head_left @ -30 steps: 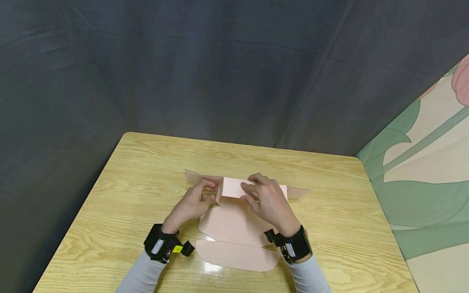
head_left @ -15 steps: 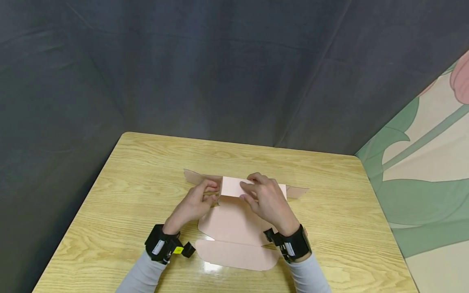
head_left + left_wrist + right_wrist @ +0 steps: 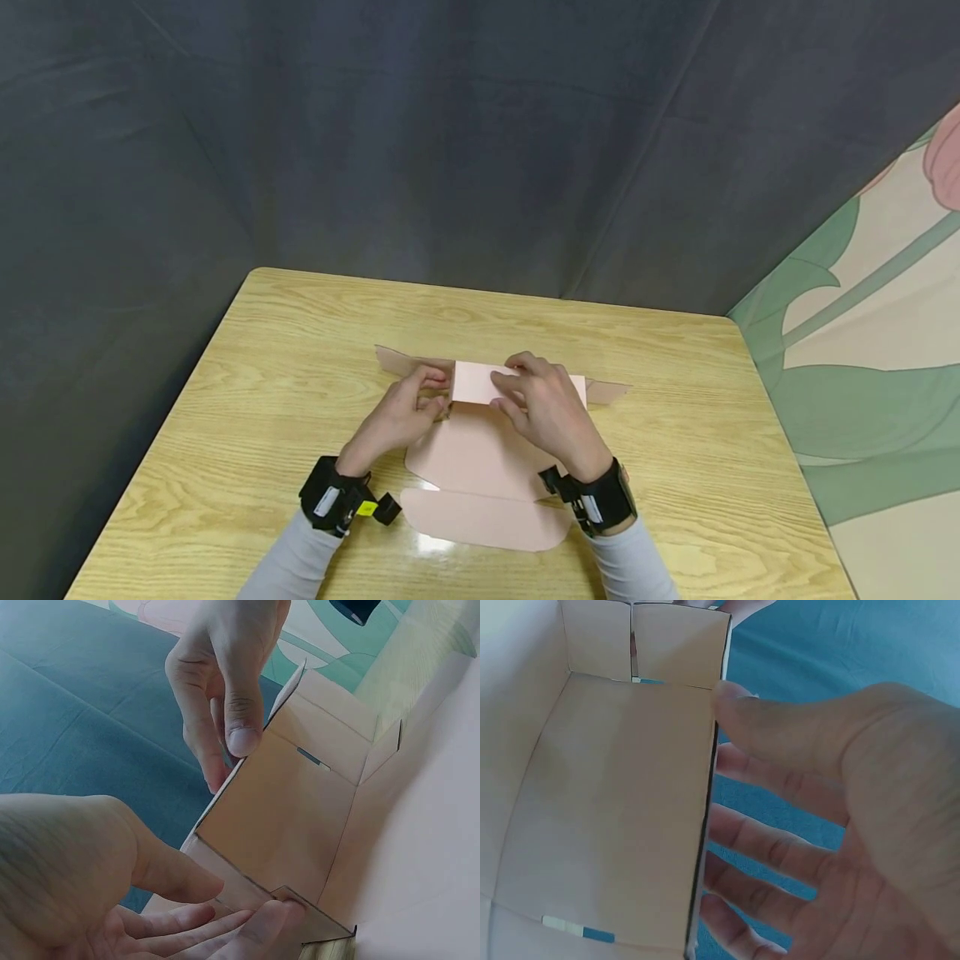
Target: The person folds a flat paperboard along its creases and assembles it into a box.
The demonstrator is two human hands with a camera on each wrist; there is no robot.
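A pale pink cardboard mailer box (image 3: 487, 454), partly folded, lies on the table in the head view. Its far wall panel (image 3: 277, 802) stands raised, with a narrow slot near one end. At the left corner, my left hand (image 3: 397, 415) holds the end flaps between its thumb and fingers. A small tab (image 3: 319, 919) sits under one fingertip in the left wrist view. My right hand (image 3: 551, 408) grips the raised panel's top edge; the right wrist view shows the thumb on the edge and the fingers behind. The panel's outer face is hidden there.
Side flaps stick out left (image 3: 405, 361) and right (image 3: 607, 392) behind the raised panel. A rounded front flap (image 3: 487, 518) lies toward the person. The wood-grain table (image 3: 262, 400) ends at a dark curtain (image 3: 450, 150), with a floral-patterned cloth (image 3: 870, 333) at right.
My left hand has shifted slightly right, and the small flap at the left corner has swung in toward the raised panel. My right hand keeps its grip in nearly the same place.
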